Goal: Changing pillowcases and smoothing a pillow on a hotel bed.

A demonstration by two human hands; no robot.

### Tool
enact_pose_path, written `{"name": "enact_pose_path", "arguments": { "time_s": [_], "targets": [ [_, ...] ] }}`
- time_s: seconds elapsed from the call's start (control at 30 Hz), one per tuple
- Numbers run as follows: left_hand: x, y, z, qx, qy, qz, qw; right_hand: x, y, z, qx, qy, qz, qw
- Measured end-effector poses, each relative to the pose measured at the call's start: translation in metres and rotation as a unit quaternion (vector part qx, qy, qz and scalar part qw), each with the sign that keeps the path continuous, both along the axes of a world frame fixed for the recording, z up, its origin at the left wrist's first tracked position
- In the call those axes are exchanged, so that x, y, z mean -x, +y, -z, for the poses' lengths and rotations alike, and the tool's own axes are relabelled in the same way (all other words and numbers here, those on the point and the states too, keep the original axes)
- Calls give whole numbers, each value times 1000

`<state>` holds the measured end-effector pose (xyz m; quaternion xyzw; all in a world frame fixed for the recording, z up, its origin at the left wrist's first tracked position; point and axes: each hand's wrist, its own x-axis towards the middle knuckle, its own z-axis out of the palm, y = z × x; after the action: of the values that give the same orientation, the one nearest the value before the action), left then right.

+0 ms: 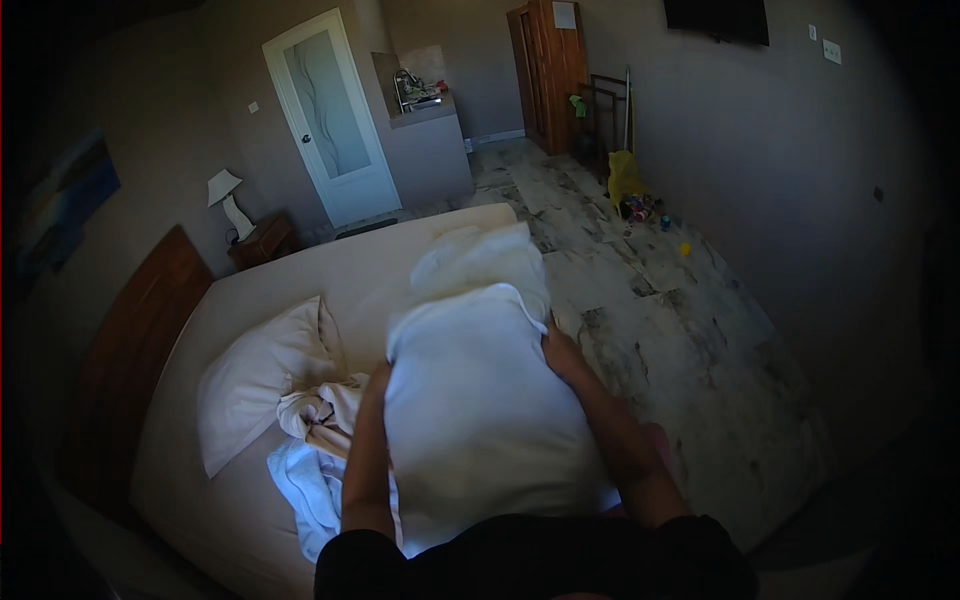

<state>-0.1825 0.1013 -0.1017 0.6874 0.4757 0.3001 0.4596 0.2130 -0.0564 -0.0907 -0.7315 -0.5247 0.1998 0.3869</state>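
A white pillowcase [480,375] stretches away from my body over the bed, with a pale pillow [487,259] sticking out of its far, open end. My left hand [380,377] grips the left side of the case near its hem, the fingers mostly hidden by the cloth. On the opposite side my right hand [559,352] holds the case's edge just below the opening. To the left lies another pillow [262,379] in a pale case. Crumpled beige cloth [322,409] and a light blue cloth [306,480] lie between that pillow and my left forearm.
The bed's fitted sheet [367,270] runs up to a wooden headboard [150,307] at left. Beyond stand a nightstand [262,241] with a lamp [231,204]. Right of the bed, the tiled floor [607,300] holds a yellow bag [624,180] and scattered small items [643,208] by the wall.
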Motion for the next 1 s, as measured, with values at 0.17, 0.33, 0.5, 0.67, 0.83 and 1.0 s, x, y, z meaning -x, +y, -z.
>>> {"name": "enact_pose_path", "arguments": {
  "time_s": [0.17, 0.33, 0.5, 0.67, 0.83, 1.0],
  "targets": [
    [-36, -54, 139, -29, 115, -189, 975, -4, -11, 111, 127, -38, 31, 991],
    [-25, -43, 113, -65, -25, -128, 989, 6, -27, 84, -8, -101, 144, 984],
    [-63, -29, 25, -240, 48, 37, 969, 8, 4, 53, -231, -103, 34, 967],
    [-94, -4, 52, -320, 159, -60, 932, 45, 43, 29, -215, -142, -17, 966],
    [-114, -23, 65, -366, 66, -128, 920, 47, 42, 55, -161, -107, -30, 981],
    [-119, -45, 57, -490, 93, -165, 851, 47, 28, 66, -353, -108, -39, 929]
  ]
}}
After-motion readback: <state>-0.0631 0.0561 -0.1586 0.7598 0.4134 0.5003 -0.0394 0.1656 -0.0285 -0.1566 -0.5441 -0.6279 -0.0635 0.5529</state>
